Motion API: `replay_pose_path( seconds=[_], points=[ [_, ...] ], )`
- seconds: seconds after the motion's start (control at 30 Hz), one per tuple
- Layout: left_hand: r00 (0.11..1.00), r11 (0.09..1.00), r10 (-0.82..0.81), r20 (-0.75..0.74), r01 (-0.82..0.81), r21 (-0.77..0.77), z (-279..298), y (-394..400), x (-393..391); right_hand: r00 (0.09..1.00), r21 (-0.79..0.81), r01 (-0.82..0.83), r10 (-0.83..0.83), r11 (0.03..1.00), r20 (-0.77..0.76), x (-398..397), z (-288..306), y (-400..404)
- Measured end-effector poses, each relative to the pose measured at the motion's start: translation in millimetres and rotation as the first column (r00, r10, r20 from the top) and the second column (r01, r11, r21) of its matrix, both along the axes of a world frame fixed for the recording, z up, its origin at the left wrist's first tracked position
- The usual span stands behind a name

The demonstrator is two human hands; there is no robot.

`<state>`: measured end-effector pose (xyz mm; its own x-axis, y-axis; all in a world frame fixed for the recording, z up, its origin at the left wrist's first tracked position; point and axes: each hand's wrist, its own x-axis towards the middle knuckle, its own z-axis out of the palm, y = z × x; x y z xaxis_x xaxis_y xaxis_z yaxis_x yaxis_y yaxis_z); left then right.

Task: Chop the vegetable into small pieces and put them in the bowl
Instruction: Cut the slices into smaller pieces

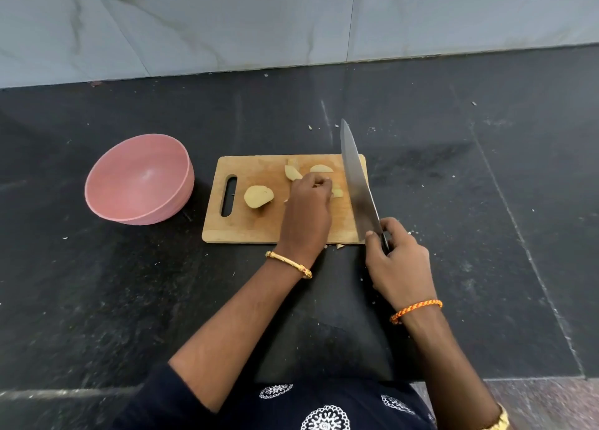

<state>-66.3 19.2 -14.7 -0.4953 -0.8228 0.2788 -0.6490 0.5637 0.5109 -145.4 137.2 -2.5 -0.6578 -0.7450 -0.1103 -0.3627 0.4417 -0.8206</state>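
Fingers of the right hand [400, 261] grip the knife [358, 183]; left hand [308, 209] fingers curl on a potato piece [337, 192] on the board [259, 225]. Large chunks [258, 196] remain uncut; the bowl [139, 180] beyond holds nothing.

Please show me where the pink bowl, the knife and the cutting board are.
pink bowl [139, 183], head view, inner wall.
knife [356, 183], head view, middle of the blade.
cutting board [246, 225], head view, bare wood near the front edge.
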Motion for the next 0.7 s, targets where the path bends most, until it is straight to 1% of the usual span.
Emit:
replay_pose_path(
  seconds=[0.13, 0.27, 0.43, 0.6, 0.7],
  points=[
    [0.999, 0.999, -0.022, -0.025, 0.02, -0.047, -7, 11, 6, 0.999, -0.029, 0.031, -0.032, 0.999, -0.017, -10, 1, 2],
    [0.997, 0.999, -0.041, -0.059, 0.043, 0.02, -9, 14, 9, 0.999, -0.02, 0.053, -0.053, 0.998, 0.004, -15, 1, 4],
    [0.993, 0.998, -0.018, -0.113, 0.024, 0.052, -5, 12, 7, 0.997, -0.014, 0.06, -0.059, 0.998, 0.052, -15, 1, 5],
    [0.992, 0.998, -0.067, -0.107, 0.065, -0.019, -7, 15, 8, 0.996, -0.016, 0.058, -0.057, 0.998, 0.063, -16, 3, 7],
    [0.987, 0.997, -0.077, -0.144, 0.075, -0.015, -8, 14, 14, 0.995, -0.016, 0.068, -0.067, 0.998, 0.068, -16, 4, 7]
  ],
)
